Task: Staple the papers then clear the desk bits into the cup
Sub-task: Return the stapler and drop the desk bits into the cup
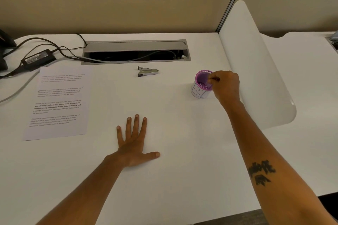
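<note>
A purple mesh cup (200, 86) with a white paper label stands on the white desk (182, 151) at the right. My right hand (225, 86) hovers over its right rim, fingertips pinched together above the opening; whether something small sits between them I cannot tell. A silver and black stapler (147, 71) lies on its side at the back middle. Printed papers (58, 102) lie flat at the left. My left hand (134, 142) rests palm down on the desk, fingers spread, holding nothing.
A grey cable tray (136, 52) is open at the back of the desk. A black power adapter (38, 58) and cables lie at the back left. A curved white divider (256, 71) rises at the right, and beige partition walls stand behind.
</note>
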A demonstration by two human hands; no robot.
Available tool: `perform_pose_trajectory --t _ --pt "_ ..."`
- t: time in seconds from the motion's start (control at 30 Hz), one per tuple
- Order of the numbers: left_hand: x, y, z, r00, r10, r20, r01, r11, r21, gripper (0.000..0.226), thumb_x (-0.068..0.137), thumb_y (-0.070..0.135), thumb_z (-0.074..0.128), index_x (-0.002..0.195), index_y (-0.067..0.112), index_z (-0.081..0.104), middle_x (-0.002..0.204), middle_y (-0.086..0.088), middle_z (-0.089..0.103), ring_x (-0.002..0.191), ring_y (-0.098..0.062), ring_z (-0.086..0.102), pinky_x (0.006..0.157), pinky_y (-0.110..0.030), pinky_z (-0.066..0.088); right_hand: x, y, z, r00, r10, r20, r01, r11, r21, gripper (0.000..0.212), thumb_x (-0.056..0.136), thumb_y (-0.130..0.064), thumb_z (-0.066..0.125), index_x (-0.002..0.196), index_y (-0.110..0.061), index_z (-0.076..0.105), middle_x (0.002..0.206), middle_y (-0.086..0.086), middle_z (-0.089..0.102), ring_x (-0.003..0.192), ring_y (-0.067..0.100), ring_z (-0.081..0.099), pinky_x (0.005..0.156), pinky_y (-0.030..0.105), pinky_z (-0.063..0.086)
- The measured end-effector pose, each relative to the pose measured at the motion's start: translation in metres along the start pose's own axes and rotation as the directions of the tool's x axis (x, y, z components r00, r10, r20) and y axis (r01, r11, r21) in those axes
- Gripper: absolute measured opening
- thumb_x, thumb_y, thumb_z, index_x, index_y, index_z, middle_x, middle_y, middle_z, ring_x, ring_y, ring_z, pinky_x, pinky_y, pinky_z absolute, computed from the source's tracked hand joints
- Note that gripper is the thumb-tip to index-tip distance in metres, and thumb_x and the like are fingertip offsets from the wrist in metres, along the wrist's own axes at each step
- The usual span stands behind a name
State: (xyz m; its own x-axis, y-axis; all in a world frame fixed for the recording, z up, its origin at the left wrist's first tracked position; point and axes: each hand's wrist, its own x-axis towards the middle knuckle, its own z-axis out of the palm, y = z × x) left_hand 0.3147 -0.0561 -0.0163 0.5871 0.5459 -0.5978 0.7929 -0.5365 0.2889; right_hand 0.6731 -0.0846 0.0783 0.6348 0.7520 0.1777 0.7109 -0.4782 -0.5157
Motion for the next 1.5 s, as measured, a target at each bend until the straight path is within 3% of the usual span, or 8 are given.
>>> perform_pose_trajectory --t 0.27,0.4,0.63,0.97,1.2,1.3,1.5 --pt "-0.001 0.000 0.000 1.000 0.000 0.000 0.000 1.000 -0.004 0.140 0.068 0.099 0.046 0.148 0.030 -0.047 0.151 0.000 -0.061 0.141 -0.028 -0.055 0.116 -0.063 -0.029 -0.028 0.002 0.001 0.993 -0.008 -0.118 0.026 0.987 0.158 0.010 0.088 -0.007 0.074 0.097 -0.010 0.080 0.094 0.006 0.077 0.081 0.016 0.070 0.074 0.015 0.053" --pt "-0.001 0.001 0.000 1.000 0.001 0.002 -0.001 1.000 -0.004 0.139 0.069 0.099 0.045 0.148 0.031 -0.047 0.150 0.001 -0.061 0.141 -0.028 -0.055 0.118 -0.065 -0.027 -0.073 0.004 0.015 0.998 0.031 -0.051 -0.017 0.969 0.247 0.006 0.086 -0.008 0.078 0.090 -0.012 0.078 0.087 0.000 0.075 0.073 0.011 0.067 0.071 0.019 0.055" --pt "-0.002 0.000 0.000 1.000 -0.003 -0.003 0.003 1.000 -0.012 0.139 0.069 0.098 0.046 0.148 0.031 -0.047 0.150 0.002 -0.061 0.141 -0.026 -0.055 0.118 -0.065 -0.027 -0.128 0.028 0.055 0.981 0.091 0.170 -0.108 0.990 0.091 0.005 0.090 -0.009 0.075 0.093 -0.011 0.078 0.093 0.002 0.076 0.083 0.017 0.068 0.080 0.035 0.059" --pt "-0.002 0.002 0.001 1.000 0.002 -0.001 -0.002 1.000 -0.001 0.139 0.070 0.098 0.046 0.149 0.030 -0.046 0.151 0.001 -0.061 0.142 -0.027 -0.054 0.119 -0.064 -0.026 -0.127 0.024 0.070 0.982 0.065 0.178 -0.070 0.997 0.022 0.005 0.090 -0.008 0.075 0.090 -0.007 0.080 0.090 0.007 0.075 0.080 0.023 0.069 0.074 0.032 0.054" --pt "-0.002 0.003 0.000 1.000 0.008 0.004 -0.008 1.000 -0.007 0.139 0.070 0.098 0.047 0.149 0.030 -0.046 0.151 0.001 -0.061 0.141 -0.027 -0.055 0.118 -0.065 -0.026 -0.130 0.020 0.081 0.984 0.059 0.169 -0.037 0.991 -0.131 0.016 0.082 0.010 0.067 0.075 -0.004 0.070 0.079 0.009 0.067 0.072 0.030 0.064 0.059 0.034 0.049" --pt "-0.002 0.003 0.001 1.000 0.010 0.002 -0.010 1.000 -0.011 0.140 0.069 0.099 0.046 0.149 0.031 -0.045 0.151 0.001 -0.060 0.141 -0.027 -0.056 0.119 -0.066 -0.026 -0.133 0.018 0.084 0.985 0.066 0.156 -0.043 0.988 -0.149 0.020 0.078 0.017 0.065 0.079 -0.003 0.068 0.081 0.011 0.066 0.074 0.029 0.061 0.059 0.030 0.041" --pt "-0.003 0.000 0.001 1.000 -0.004 0.005 0.004 1.000 -0.007 0.139 0.069 0.099 0.045 0.149 0.031 -0.045 0.151 0.001 -0.061 0.141 -0.027 -0.055 0.119 -0.066 -0.024 -0.136 0.016 0.086 0.964 0.057 0.259 -0.019 0.989 -0.148 0.024 0.081 0.017 0.057 0.092 -0.003 0.062 0.095 0.014 0.062 0.088 0.030 0.058 0.065 0.033 0.045"
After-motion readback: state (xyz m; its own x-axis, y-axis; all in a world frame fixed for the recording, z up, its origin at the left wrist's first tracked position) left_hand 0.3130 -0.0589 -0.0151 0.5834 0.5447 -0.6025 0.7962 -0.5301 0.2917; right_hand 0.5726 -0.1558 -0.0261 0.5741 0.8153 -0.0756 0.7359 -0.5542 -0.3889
